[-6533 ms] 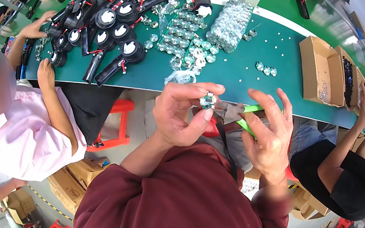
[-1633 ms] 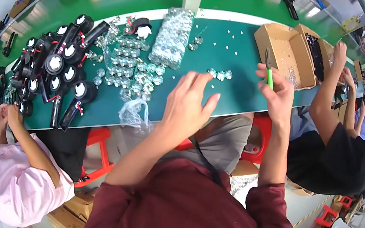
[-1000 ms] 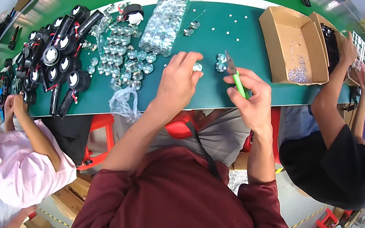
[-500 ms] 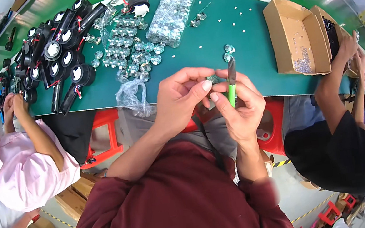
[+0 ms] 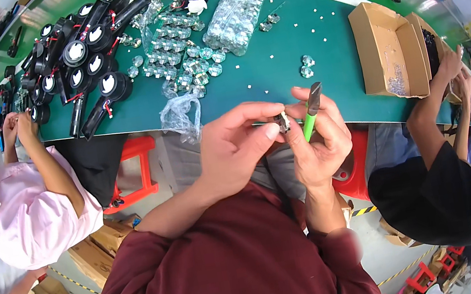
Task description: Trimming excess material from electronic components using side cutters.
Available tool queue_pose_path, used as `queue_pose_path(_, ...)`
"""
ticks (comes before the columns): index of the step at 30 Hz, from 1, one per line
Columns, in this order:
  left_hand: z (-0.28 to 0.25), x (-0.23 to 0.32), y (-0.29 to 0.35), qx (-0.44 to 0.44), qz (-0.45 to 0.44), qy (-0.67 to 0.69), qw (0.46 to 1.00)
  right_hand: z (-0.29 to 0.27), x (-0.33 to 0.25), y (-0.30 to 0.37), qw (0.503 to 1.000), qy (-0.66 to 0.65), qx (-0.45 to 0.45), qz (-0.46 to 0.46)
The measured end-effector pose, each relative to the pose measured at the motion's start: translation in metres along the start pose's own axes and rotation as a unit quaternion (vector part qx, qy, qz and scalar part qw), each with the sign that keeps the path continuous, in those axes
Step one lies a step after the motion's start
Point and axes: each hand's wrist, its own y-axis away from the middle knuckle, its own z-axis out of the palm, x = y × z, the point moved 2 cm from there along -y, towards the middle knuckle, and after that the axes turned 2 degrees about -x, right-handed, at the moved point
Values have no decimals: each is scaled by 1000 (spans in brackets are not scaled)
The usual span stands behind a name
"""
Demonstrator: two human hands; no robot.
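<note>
Part (image 5: 283, 122): small, dark, pale-edged
Left hand (image 5: 230, 151): pinching it between thumb and forefinger
Right hand (image 5: 324, 154): around green-handled pliers (image 5: 311, 113), thumb beside part

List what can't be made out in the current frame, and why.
All in the head view:
Small circuit part: too small for detail; the left hand's grip covers its edge.
Green-handled tool: the right hand's grip hides its lower handle.
Clear bag: creased, shiny plastic blurs the separate parts inside.
Black-shirted co-worker: head largely lost in the dark fisheye rim.
</note>
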Motion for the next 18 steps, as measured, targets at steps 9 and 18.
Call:
queue_pose_path(9,1,-6,-1,46,6,-75,996,0,-13,-6,986,148,19,-71)
queue_pose_path(18,-4,-1,-5,23,-72,64,995,0,-8,-1,997,62,26,-30)
